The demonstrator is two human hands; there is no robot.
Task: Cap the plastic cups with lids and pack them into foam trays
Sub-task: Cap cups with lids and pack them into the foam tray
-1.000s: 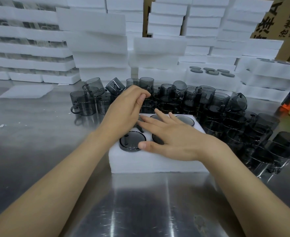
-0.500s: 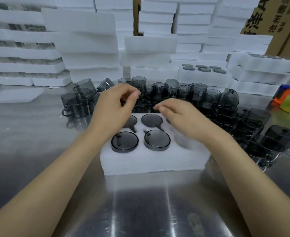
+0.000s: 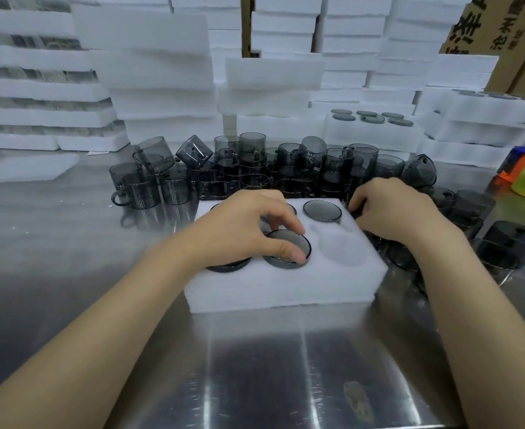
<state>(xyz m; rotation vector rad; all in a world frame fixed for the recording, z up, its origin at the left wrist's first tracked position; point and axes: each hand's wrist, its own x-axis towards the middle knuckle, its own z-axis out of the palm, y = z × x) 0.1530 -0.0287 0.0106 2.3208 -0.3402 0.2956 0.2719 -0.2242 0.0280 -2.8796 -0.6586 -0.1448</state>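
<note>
- Since half a second ago, my left hand (image 3: 245, 233) has dropped from above the loose cups (image 3: 255, 159) onto the tray. My right hand (image 3: 394, 212) has slid off the back row to the tray's 3 o'clock edge.
- My left grip is clamped on the capped cup (image 3: 286, 246) in the front middle pocket of the foam tray (image 3: 279, 289), thumb on the near rim of the lid and fingers on the far rim. I judge I am seating it.
- My right fingers curl down among dark cups just beside the tray. Their tips are hidden, so I cannot tell whether that grip holds anything.
- Five of the six pockets look filled, though three of those cups lie partly under my left hand. The back right cup (image 3: 322, 210) shows plainly, and the empty pocket (image 3: 338, 249) is at the tray's 4 o'clock corner.
- This tray needs one more cup. The heap of loose cups arcs round the tray on the bench (image 3: 286, 366) from 10 to 3 o'clock, so I judge much capping and packing remains.
</note>
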